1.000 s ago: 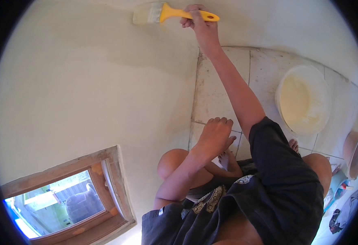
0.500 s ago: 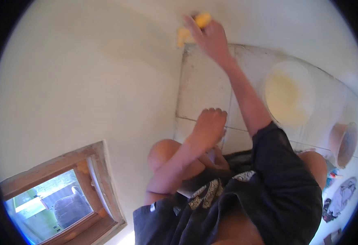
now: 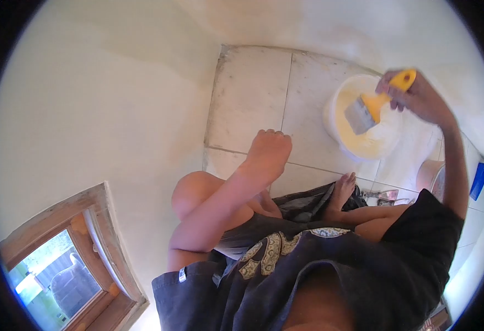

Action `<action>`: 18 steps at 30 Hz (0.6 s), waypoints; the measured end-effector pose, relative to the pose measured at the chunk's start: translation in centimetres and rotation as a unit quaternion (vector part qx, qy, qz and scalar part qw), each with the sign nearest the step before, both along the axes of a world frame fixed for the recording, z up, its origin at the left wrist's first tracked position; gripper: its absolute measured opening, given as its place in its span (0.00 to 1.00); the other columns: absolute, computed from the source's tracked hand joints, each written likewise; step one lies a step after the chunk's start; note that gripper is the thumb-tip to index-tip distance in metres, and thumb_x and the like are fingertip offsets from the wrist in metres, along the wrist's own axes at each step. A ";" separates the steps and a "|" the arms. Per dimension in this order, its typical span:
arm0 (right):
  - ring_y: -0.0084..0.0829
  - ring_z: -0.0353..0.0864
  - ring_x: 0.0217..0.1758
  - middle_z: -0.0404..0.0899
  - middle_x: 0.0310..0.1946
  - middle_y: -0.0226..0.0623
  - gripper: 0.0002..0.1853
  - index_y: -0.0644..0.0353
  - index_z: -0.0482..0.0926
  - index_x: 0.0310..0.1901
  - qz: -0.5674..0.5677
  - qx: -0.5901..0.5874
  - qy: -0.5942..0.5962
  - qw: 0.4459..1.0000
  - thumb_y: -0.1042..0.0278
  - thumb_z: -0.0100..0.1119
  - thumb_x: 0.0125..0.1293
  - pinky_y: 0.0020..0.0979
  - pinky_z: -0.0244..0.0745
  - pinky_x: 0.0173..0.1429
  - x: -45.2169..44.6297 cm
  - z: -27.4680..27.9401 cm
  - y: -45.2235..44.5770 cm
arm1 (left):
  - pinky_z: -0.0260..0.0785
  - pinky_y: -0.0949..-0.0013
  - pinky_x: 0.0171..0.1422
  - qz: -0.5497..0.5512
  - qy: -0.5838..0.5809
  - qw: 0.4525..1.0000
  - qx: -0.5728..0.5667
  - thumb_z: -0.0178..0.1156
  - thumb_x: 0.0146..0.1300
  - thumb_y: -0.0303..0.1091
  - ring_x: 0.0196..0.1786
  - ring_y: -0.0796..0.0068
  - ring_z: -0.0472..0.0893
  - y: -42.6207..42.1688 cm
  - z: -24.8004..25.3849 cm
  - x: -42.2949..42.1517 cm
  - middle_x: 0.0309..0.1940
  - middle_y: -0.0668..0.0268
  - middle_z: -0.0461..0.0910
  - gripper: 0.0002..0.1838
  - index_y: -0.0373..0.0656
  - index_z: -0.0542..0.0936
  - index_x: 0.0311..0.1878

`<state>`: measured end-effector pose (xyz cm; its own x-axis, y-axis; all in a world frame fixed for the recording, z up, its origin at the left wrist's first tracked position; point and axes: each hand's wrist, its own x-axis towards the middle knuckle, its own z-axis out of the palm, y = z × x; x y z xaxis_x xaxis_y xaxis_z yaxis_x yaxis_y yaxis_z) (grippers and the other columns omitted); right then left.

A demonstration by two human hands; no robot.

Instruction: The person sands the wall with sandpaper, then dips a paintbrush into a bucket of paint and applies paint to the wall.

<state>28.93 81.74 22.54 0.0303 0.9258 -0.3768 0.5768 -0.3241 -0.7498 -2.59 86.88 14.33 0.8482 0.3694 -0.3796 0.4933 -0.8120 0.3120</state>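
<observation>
My right hand (image 3: 415, 99) grips a wide paintbrush (image 3: 371, 113) by its yellow handle. The bristles point down and left, over the mouth of a white bucket (image 3: 333, 113) with pale yellow paint (image 3: 366, 146) inside. From this angle I cannot tell whether the bristles touch the paint. My left hand (image 3: 270, 151) is closed in a fist above my bent knee, left of the bucket. The curled fingers hide whatever may be inside it.
Pale walls (image 3: 115, 99) meet the tiled floor (image 3: 253, 88) in a corner. A wooden-framed window (image 3: 95, 220) is at lower left. Right of my bare foot (image 3: 342, 190) lie scraper-like tools (image 3: 382, 195), a second bucket (image 3: 430, 175) and a blue object (image 3: 479, 181).
My right hand has moved the paintbrush from the wall corner rightward to above the bucket. My left hand stays closed near my knee. The view has shifted slightly.
</observation>
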 end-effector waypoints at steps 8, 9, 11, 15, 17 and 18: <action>0.40 0.76 0.41 0.80 0.33 0.39 0.09 0.54 0.82 0.39 0.169 -0.048 -0.185 0.967 0.65 0.62 0.56 0.39 0.68 0.50 -0.2 -10.6 -4.4 | 0.69 0.56 0.44 -0.014 0.015 1.000 -0.006 0.58 0.50 0.26 0.39 0.55 0.77 0.1 -0.4 0.4 0.31 0.55 0.78 0.05 0.37 0.75 0.32; 0.40 0.76 0.42 0.80 0.33 0.38 0.09 0.53 0.82 0.39 0.188 -0.028 -0.185 0.964 0.65 0.62 0.55 0.39 0.68 0.50 0.3 -12.2 -5.0 | 0.70 0.56 0.45 -0.010 0.007 1.000 -0.007 0.59 0.50 0.27 0.39 0.54 0.77 0.0 -0.4 0.4 0.31 0.54 0.78 0.07 0.37 0.75 0.32; 0.40 0.75 0.42 0.79 0.33 0.38 0.09 0.51 0.82 0.39 0.216 -0.004 -0.191 0.958 0.65 0.63 0.55 0.40 0.67 0.50 0.7 -14.0 -5.1 | 0.70 0.56 0.46 -0.004 -0.013 1.000 -0.012 0.61 0.51 0.31 0.40 0.54 0.78 -0.1 -0.4 0.6 0.31 0.54 0.78 0.09 0.37 0.75 0.34; 0.40 0.74 0.41 0.76 0.31 0.38 0.10 0.50 0.81 0.40 0.205 0.034 -0.199 0.958 0.65 0.62 0.55 0.40 0.67 0.49 1.4 -14.6 -5.8 | 0.69 0.58 0.47 0.001 0.019 1.000 -0.013 0.63 0.52 0.35 0.42 0.56 0.78 -0.2 0.5 0.9 0.32 0.55 0.78 0.12 0.37 0.76 0.34; 0.42 0.75 0.42 0.77 0.33 0.40 0.09 0.50 0.81 0.39 0.189 0.031 -0.202 0.960 0.66 0.61 0.56 0.42 0.68 0.50 1.2 -13.1 -5.2 | 0.68 0.61 0.47 -0.006 0.039 0.999 -0.005 0.64 0.51 0.33 0.41 0.60 0.78 -0.2 1.1 1.0 0.32 0.57 0.78 0.11 0.38 0.76 0.34; 0.43 0.76 0.43 0.77 0.34 0.41 0.08 0.50 0.81 0.39 0.184 0.035 -0.203 0.961 0.66 0.61 0.56 0.43 0.69 0.50 1.1 -12.6 -4.8 | 0.68 0.59 0.47 -0.007 0.028 0.999 -0.013 0.64 0.52 0.34 0.41 0.58 0.77 -0.2 1.0 1.0 0.32 0.55 0.78 0.11 0.37 0.76 0.34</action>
